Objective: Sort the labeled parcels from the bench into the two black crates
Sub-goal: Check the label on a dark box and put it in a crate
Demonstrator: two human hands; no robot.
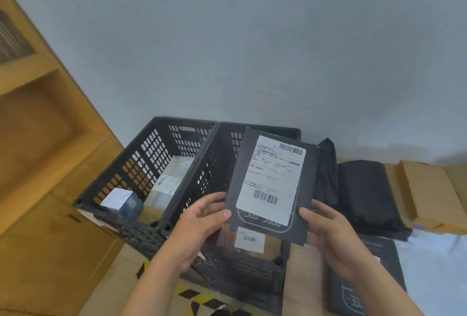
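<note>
I hold a flat black parcel (pixel 271 184) with a white shipping label upright in front of me, above the right black crate (pixel 199 181). My left hand (pixel 202 219) pinches its lower left edge, thumb on the front. My right hand (pixel 326 224) grips its lower right edge the same way. The left black crate (pixel 141 154) holds a clear-wrapped labeled parcel (pixel 169 179) and a small white-and-blue box (pixel 123 200). In the right crate, below the held parcel, lies a brown parcel (pixel 249 238) with a small white label.
On the bench to the right lie black bagged parcels (pixel 364 194), a brown cardboard mailer (pixel 427 194), a white bag (pixel 437 265) and another black flat parcel (pixel 353 293). A wooden shelf unit (pixel 38 138) stands at the left. Yellow-black tape (pixel 192 295) marks the bench's front.
</note>
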